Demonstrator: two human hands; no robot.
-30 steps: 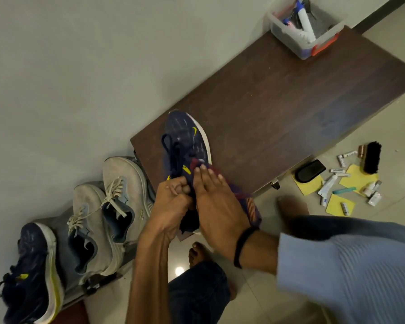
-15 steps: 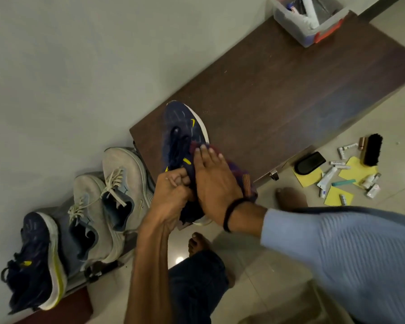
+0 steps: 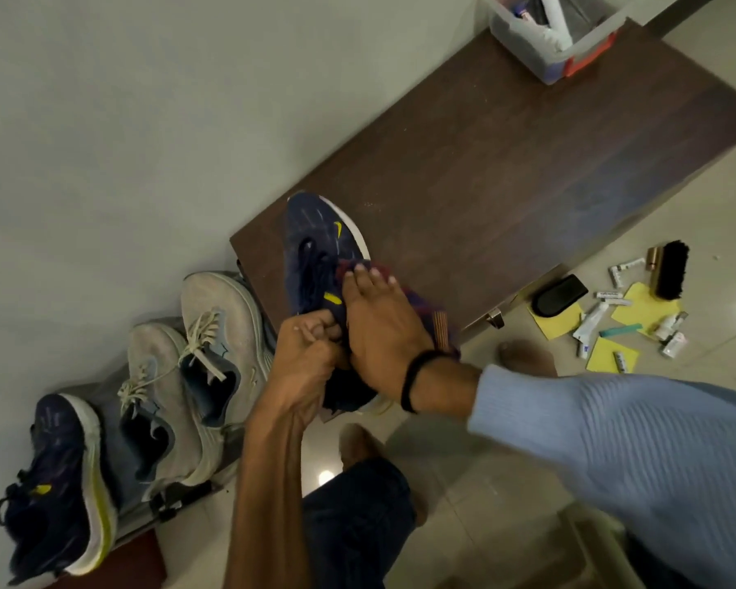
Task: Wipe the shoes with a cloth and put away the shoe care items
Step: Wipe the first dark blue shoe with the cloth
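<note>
At the near corner of the table (image 3: 506, 172): navy shoe (image 3: 315, 231), toe resting on the top and pointing away, heel overhanging the edge.

Left hand (image 3: 311, 359): fingers curled round the shoe's collar, gripping it.

Right hand (image 3: 379, 325): flat, fingers straight and together, pressing the cloth (image 3: 436, 318) (dark red and blue, striped) against the shoe's right side; black band on the wrist.

At the table's far end: clear bin (image 3: 536, 53) with an orange clip, holding a white bottle and other items.

Left of the table, along the wall: two grey shoes (image 3: 213, 316) side by side, laces loose, then a second navy shoe (image 3: 56, 469) with a white and yellow sole.

On the floor (image 3: 714, 231) right of the table: brush (image 3: 672, 269) with black bristles, black oblong item (image 3: 559, 293), yellow sheets (image 3: 610, 354), small tubes (image 3: 591, 320) scattered over and beside the sheets.

Below the hands: bare feet (image 3: 523, 354) on the floor.
</note>
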